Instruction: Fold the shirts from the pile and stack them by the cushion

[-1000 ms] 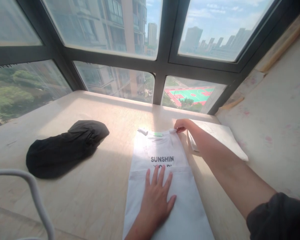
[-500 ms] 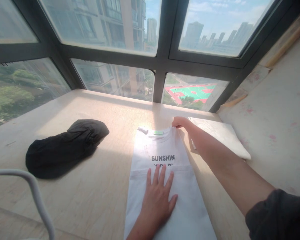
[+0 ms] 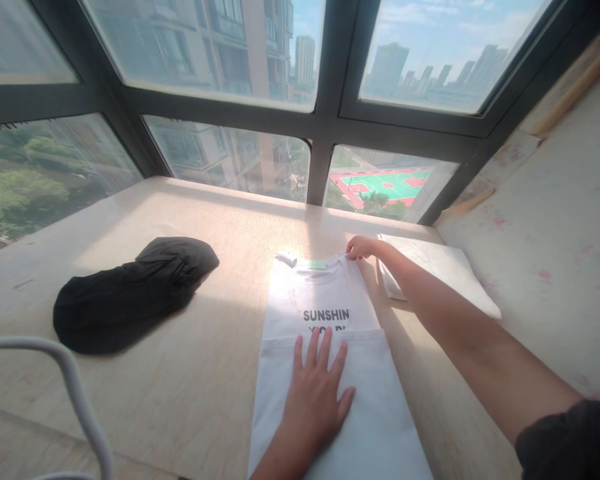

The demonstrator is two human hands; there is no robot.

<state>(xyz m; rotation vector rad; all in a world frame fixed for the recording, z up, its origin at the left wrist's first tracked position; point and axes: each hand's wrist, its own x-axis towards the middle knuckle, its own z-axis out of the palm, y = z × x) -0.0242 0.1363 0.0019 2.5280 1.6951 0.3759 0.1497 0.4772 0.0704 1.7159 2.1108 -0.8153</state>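
A white T-shirt lies folded into a long panel on the wooden surface, its collar at the far end. Dark lettering reading "SUNSHIN" shows on its chest, with a second line partly covered. Over the folded lower part, my left hand rests flat with fingers spread. My right hand reaches to the far right shoulder of the shirt beside the collar, fingers closed on the fabric there. The fingertips of that hand are partly hidden.
Black bunched cloth lies to the left. A folded white cloth sits right of the shirt, partly behind my right forearm. A pale curved tube crosses the near left. Window frames border the far edge; a patterned wall stands right.
My right hand has shifted very slightly at the shirt's shoulder, and the right forearm and sleeve have moved a little to the right. My left hand stays in place.
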